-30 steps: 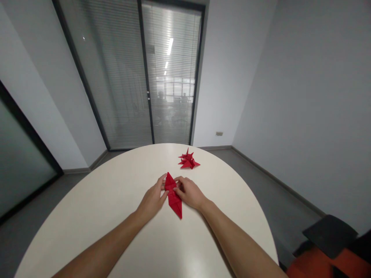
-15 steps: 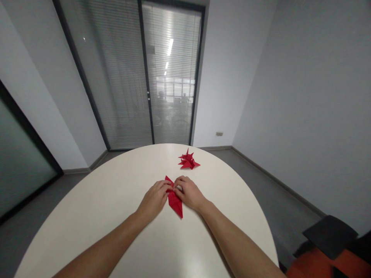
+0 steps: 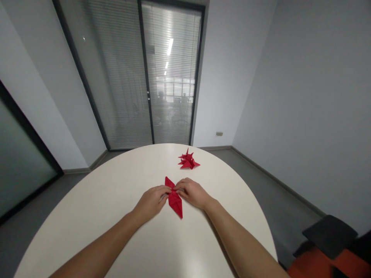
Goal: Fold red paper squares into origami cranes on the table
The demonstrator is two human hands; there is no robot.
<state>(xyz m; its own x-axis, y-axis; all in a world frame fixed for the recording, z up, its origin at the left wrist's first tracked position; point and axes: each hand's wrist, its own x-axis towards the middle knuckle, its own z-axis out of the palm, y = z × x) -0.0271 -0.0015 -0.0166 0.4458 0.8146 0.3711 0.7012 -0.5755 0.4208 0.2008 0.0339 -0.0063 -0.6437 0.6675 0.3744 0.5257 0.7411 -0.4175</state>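
A folded piece of red origami paper (image 3: 175, 204) lies on the white table, long and pointed at both ends, slanting from upper left to lower right. My left hand (image 3: 151, 200) is closed on its left edge near the middle, thumb and fingers pinched together. From the opposite side, my right hand (image 3: 193, 192) pinches the right edge at about the same height. The fingertips of both hands nearly meet over the paper's middle and hide part of it. Beyond my hands sits a small cluster of red folded paper figures (image 3: 189, 161) with pointed tips.
The round white table (image 3: 116, 193) fills the lower view. At the lower right stands a chair (image 3: 330, 235) in black and orange. A glass door (image 3: 174, 96) with blinds is behind the table, and a grey wall (image 3: 313, 108) rises on the right.
Both hands have shifted slightly on the paper's middle, the left one lower and a little outward, so more of the paper's upper point shows. The paper figures have stayed put.
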